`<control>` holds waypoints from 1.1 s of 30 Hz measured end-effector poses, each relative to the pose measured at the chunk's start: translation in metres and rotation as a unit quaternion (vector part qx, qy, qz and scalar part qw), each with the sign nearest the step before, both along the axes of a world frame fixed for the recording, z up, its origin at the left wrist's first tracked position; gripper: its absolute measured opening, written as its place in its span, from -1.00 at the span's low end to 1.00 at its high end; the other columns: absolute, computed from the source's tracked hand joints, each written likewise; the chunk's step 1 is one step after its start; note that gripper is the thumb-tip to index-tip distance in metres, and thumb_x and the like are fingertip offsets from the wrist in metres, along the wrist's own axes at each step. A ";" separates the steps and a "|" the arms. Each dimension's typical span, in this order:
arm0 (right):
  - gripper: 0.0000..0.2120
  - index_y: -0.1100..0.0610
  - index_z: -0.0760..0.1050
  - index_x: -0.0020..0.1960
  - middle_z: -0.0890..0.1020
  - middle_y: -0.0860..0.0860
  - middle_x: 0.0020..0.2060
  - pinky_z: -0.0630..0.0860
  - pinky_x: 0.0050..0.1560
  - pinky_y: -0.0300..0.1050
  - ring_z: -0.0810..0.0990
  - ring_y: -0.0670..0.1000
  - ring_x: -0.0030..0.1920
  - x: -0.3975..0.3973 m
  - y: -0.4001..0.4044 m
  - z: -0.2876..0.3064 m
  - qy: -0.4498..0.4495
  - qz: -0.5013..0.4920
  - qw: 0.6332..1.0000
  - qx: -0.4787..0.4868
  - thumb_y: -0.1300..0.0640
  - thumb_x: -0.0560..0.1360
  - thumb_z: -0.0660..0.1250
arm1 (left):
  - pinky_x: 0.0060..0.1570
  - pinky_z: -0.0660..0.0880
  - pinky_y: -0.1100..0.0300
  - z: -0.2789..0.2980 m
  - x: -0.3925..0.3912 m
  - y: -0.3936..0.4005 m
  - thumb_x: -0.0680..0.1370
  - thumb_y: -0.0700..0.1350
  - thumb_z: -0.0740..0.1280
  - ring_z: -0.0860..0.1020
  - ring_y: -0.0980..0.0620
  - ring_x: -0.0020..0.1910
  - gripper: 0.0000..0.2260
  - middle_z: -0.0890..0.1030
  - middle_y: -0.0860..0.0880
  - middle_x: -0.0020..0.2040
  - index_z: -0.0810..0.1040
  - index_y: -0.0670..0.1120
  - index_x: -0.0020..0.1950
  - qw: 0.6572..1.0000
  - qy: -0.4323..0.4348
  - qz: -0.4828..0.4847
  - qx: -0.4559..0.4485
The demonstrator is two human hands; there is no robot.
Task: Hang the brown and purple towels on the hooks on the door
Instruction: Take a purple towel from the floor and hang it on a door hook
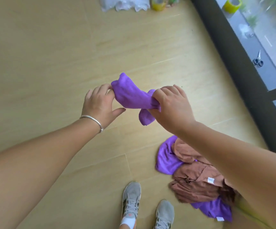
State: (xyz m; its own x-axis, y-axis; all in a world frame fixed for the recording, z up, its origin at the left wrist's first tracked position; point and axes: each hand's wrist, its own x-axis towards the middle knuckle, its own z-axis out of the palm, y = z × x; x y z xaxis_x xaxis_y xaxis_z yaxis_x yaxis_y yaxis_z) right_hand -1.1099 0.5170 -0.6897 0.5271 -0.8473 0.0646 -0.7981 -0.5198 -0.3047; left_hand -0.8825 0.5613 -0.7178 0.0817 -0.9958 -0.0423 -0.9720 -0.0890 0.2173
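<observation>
A bunched purple towel (132, 96) hangs in the air in front of me, above the wooden floor. My right hand (170, 106) grips its right end in a fist. My left hand (99, 104), with a silver bracelet on the wrist, pinches the towel's left end with its fingertips; the thumb sticks out free. On the floor at the lower right lies a heap of brown towels (198, 182) mixed with more purple towels (167, 161). My right forearm covers part of the heap. No door or hooks are in view.
My two grey trainers (132, 202) stand at the bottom centre beside the heap. A dark window frame (238, 76) runs along the right, with scissors (258, 60) and a yellow tape roll (232, 4) on its sill. White plastic bags (125, 4) lie at the top.
</observation>
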 end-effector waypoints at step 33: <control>-0.71 -0.01 0.55 0.19 0.54 0.03 0.16 0.15 0.37 0.00 0.36 0.11 0.30 0.063 0.017 -0.464 0.144 0.087 0.986 -0.015 -0.07 0.50 0.31 | 0.19 0.41 -0.06 -0.472 0.029 0.123 0.40 0.31 0.37 0.29 -0.14 0.32 -0.41 0.36 -0.10 0.30 0.55 -0.16 0.16 0.919 0.042 0.346 0.183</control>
